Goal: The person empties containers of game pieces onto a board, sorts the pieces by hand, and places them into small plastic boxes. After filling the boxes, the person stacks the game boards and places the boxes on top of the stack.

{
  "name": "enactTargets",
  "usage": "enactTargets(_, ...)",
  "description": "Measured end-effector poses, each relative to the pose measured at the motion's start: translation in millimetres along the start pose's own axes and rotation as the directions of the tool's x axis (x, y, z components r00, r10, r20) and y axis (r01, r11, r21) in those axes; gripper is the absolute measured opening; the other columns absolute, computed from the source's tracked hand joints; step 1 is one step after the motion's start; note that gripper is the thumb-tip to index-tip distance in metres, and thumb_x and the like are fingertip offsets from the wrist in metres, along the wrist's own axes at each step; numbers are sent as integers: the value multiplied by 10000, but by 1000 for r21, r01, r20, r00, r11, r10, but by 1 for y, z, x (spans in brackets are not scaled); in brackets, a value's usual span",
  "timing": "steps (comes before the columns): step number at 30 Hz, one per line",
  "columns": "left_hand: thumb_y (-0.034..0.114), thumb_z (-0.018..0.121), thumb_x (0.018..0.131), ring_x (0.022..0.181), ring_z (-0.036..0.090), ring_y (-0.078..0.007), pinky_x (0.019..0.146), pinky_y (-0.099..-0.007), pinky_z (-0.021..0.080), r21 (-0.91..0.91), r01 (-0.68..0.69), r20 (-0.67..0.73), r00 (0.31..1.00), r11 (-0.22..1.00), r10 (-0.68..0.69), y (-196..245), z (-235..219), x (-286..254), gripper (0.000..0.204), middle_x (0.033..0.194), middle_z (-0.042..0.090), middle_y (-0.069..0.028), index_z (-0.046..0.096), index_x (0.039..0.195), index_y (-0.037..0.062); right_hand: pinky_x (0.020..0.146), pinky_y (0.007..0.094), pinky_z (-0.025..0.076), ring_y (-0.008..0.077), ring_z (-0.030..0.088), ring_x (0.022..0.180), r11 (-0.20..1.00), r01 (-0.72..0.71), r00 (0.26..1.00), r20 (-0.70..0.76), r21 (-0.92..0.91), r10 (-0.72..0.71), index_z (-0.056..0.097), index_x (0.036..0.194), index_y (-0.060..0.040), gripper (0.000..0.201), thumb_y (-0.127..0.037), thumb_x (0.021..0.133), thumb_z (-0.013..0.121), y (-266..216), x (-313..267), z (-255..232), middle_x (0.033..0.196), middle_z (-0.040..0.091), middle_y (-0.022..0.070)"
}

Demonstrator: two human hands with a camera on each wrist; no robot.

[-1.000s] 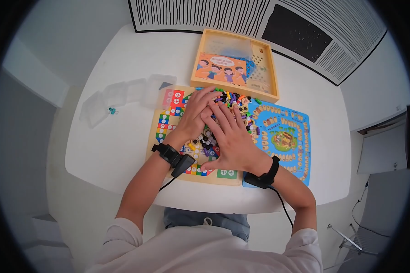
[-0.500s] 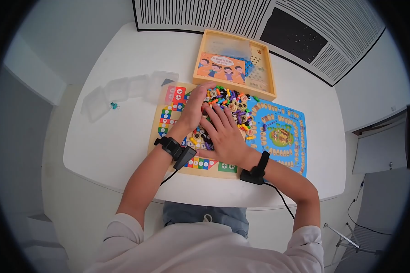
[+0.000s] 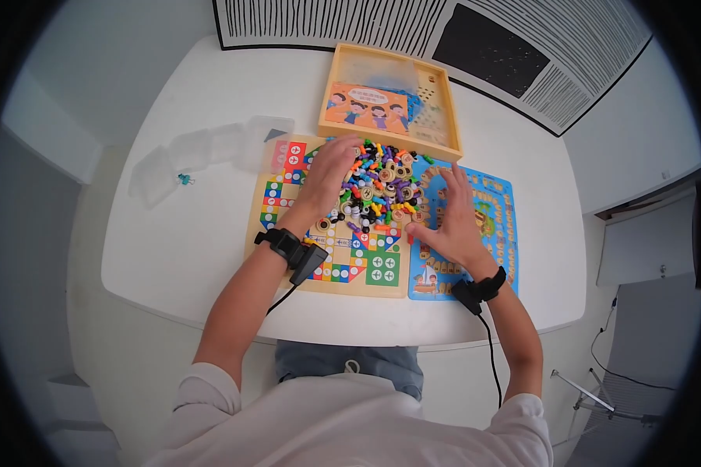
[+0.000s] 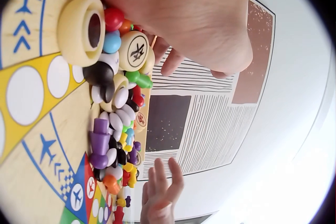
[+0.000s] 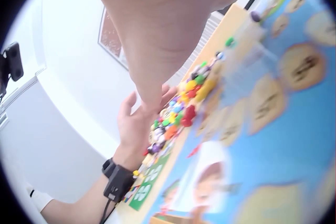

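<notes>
A pile of small coloured pegs and round wooden discs (image 3: pixel 375 187) lies on a printed wooden game board (image 3: pixel 339 272). My left hand (image 3: pixel 325 180) rests along the pile's left side, fingers extended. On the pile's right, my right hand (image 3: pixel 456 222) is held over the blue game board (image 3: pixel 503 233), thumb spread from the fingers and nothing in it. The left wrist view shows a wooden ring (image 4: pixel 81 32) and a purple peg (image 4: pixel 100 140) close to the left palm. In the right wrist view a red peg (image 5: pixel 188 115) lies at the pile's edge.
Behind the boards stands a wooden tray (image 3: pixel 453 140) holding an orange booklet (image 3: pixel 366 107) and a blue item. Clear plastic boxes (image 3: pixel 191 153) stand at the left, a small teal item (image 3: pixel 184 179) in the nearest. A striped picture stands at the back.
My right hand has lifted off the pile and moved right, over the blue board, uncovering pieces. My left hand has stayed at the pile's left side.
</notes>
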State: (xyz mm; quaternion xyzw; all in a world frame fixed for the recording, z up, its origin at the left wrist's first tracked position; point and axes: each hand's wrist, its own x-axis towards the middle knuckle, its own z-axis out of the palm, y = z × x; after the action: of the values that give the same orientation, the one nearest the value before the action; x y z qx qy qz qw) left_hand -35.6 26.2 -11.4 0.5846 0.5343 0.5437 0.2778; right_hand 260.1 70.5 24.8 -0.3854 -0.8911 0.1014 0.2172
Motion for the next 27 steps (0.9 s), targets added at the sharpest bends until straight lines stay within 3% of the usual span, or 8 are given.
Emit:
enactTargets(3, 412, 417, 1112, 1418, 482, -336, 1216, -412, 321, -100, -20, -21, 1000, 995, 18, -4, 2, 1, 538, 1450, 592, -186, 624, 1359, -19, 1276, 574, 250, 492, 194, 1589, 953, -192, 981, 51, 235, 185, 289, 1620, -39, 1174, -606, 780, 881, 31, -16, 10, 1677, 235, 335)
enactTargets(5, 413, 430, 1107, 1416, 486, -327, 1216, -409, 322, -127, -27, -13, 1000, 991, 26, -5, 1, 5, 543, 1469, 576, -188, 611, 1381, -19, 1290, 543, 237, 480, 156, 1607, 951, -173, 985, 65, 257, 162, 276, 1629, -41, 1236, -603, 737, 921, 23, -10, 3, 1689, 202, 337)
enactTargets(11, 398, 457, 1092, 1470, 420, -310, 1230, -415, 301, -20, 93, 78, 993, 995, -92, 18, -21, 3, 553, 1518, 525, -184, 559, 1450, -11, 1295, 590, 215, 523, 131, 1600, 952, 157, 971, 133, 261, -197, 301, 1615, -86, 1330, -620, 605, 982, -6, 3, 17, 1711, 163, 323)
enactTargets(15, 406, 486, 1078, 1520, 356, -314, 1260, -427, 263, 20, 143, 183, 973, 990, -144, 40, -35, -21, 585, 1587, 453, -178, 508, 1508, 11, 1284, 606, 228, 542, 168, 1584, 933, 211, 969, 60, 292, -238, 344, 1584, -80, 1308, -659, 590, 966, -13, 13, 35, 1699, 202, 322)
enactTargets(19, 374, 577, 1043, 1556, 306, -343, 1276, -468, 235, 164, -30, 200, 980, 986, -3, 37, -32, -63, 593, 1625, 412, -187, 503, 1514, 22, 1274, 594, 252, 526, 237, 1561, 928, 296, 955, -39, 227, -295, 382, 1545, -49, 1141, -635, 720, 909, -18, 32, 51, 1663, 275, 319)
enactTargets(22, 354, 653, 999, 1567, 284, -367, 1281, -492, 226, 298, -60, 162, 987, 953, 12, 39, -23, -81, 623, 1643, 389, -194, 506, 1505, 21, 1249, 571, 293, 501, 340, 1500, 916, 307, 948, -171, 260, -269, 426, 1493, -9, 921, -551, 863, 824, -23, 49, 70, 1600, 365, 306)
enactTargets(24, 271, 702, 955, 1593, 253, -339, 1293, -464, 216, 380, -81, 167, 986, 921, 18, 43, -18, -78, 690, 1689, 320, -184, 455, 1560, 47, 1228, 539, 323, 472, 399, 1447, 839, 147, 983, -169, 524, -67, 443, 1471, 18, 780, -456, 937, 758, -25, 56, 74, 1551, 415, 292)
enactTargets(27, 339, 774, 897, 1594, 234, -383, 1288, -512, 221, 392, -53, 93, 996, 919, 18, 30, -9, -72, 818, 1702, 273, -203, 424, 1580, 57, 1203, 513, 353, 455, 441, 1406, 833, -35, 984, -126, 552, 125, 454, 1463, 31, 845, -476, 886, 806, -34, 52, 54, 1517, 444, 290)
